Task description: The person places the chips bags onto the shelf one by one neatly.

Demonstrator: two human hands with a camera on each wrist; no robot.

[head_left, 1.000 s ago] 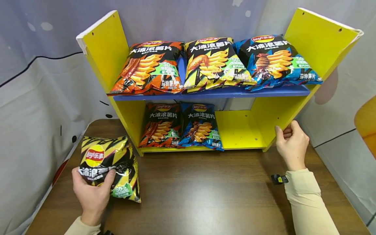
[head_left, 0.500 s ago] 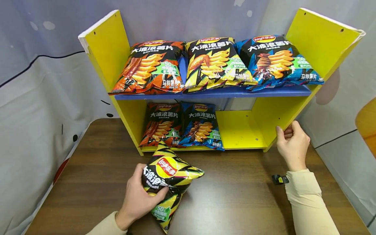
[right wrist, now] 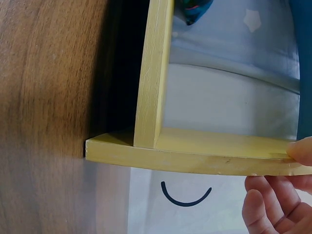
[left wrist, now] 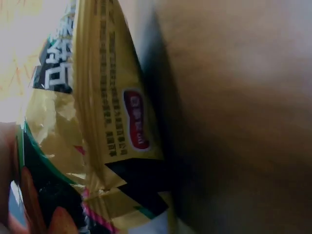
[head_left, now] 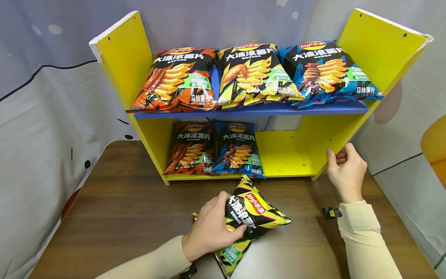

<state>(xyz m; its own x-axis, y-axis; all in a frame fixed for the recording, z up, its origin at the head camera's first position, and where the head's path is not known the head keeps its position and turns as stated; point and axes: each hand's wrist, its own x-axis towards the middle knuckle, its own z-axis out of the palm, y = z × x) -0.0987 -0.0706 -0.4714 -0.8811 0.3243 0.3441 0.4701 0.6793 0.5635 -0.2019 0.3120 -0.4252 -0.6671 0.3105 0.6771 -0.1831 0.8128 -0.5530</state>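
Note:
My left hand [head_left: 212,226] grips a yellow-and-black bag of potato chips [head_left: 256,211] by its middle, above the table in front of the shelf. The bag is tilted, its top corners pointing away and to the right; the left wrist view shows the chip bag's [left wrist: 117,97] gold seam close up. At the right side, my right hand [head_left: 346,170] pinches the front edge of the yellow side panel [head_left: 320,143], thumb inside and curled fingers outside, as the right wrist view also shows on the panel edge [right wrist: 204,163].
On the blue upper shelf board [head_left: 251,111] lie a red chip bag [head_left: 177,81], a yellow one [head_left: 254,75] and a blue one [head_left: 327,73]. Below stand another red bag [head_left: 191,149] and blue bag [head_left: 238,149], left of bare yellow floor [head_left: 283,153]. A curtain [head_left: 62,116] hangs behind.
My left hand has carried the yellow chip bag from the table's left side rightward to the front of the shelf's middle, turning it on the way. My right hand stays on the panel.

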